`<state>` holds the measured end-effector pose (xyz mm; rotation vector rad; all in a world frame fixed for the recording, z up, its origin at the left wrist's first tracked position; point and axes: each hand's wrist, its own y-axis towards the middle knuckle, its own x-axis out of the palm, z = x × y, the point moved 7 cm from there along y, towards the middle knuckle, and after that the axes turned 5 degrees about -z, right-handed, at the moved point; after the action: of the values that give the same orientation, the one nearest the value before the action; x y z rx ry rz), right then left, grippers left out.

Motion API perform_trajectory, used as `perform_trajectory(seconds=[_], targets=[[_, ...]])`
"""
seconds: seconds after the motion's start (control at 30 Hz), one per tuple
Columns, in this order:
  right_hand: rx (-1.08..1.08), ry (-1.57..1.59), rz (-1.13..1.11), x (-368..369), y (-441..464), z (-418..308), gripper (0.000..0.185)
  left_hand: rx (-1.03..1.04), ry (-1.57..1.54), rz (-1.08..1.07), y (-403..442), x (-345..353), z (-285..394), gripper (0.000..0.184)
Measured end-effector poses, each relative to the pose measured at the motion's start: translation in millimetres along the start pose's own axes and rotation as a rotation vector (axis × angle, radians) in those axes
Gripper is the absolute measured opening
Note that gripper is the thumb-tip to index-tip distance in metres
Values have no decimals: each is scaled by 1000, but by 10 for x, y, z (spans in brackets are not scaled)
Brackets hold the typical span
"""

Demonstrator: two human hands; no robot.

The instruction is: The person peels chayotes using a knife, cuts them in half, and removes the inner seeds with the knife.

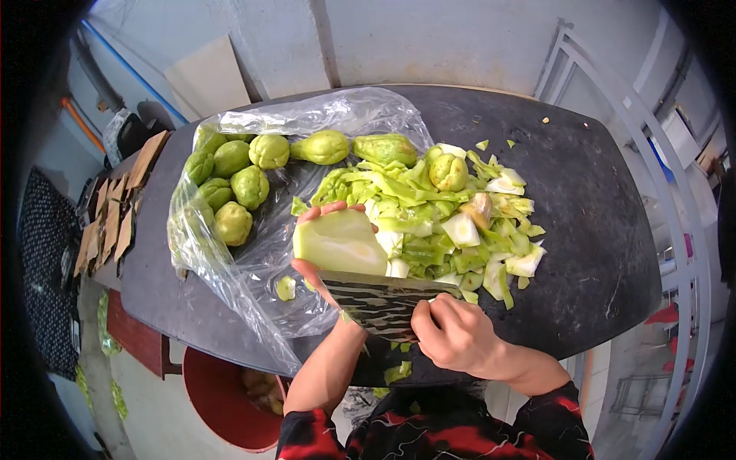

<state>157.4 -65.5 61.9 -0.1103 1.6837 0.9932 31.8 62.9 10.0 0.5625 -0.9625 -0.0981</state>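
A peeled, pale green chayote (337,244) rests in my left hand (310,264), whose fingers curl round its far side and whose thumb lies along the near side. My right hand (456,331) is closed on the handle end of a wide knife (376,303) with a dark striped blade. The blade's upper edge lies against the near side of the chayote. Beyond and right of the knife is a heap of green peels and pale cut pieces (429,249), with a yellowish chayote (448,172) on top. The knife's handle is mostly hidden by my fingers.
Several unpeeled chayotes (250,187) sit on a clear plastic bag (264,287) at the left of the dark table (590,230). A red bucket (230,406) with pale pieces inside stands below the table's near left edge. A metal rail (652,130) stands at right.
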Motion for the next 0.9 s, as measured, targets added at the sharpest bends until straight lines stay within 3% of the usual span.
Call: perform_trajectory(seconds=[0.47, 0.57, 0.7, 0.77, 0.9], targets=[[76, 27, -15, 126, 40, 85, 16, -173, -233, -45, -151, 123, -202, 67], [77, 22, 13, 122, 53, 103, 15, -219, -112, -93, -245, 212, -259, 66], [103, 49, -2, 135, 44, 139, 17, -200, -56, 9, -259, 203, -282, 66], [107, 65, -8, 116, 40, 142, 18, -161, 180, 32, -269, 199, -242, 65], [171, 161, -52, 103, 49, 176, 19, -134, 223, -15, -246, 238, -228, 64]])
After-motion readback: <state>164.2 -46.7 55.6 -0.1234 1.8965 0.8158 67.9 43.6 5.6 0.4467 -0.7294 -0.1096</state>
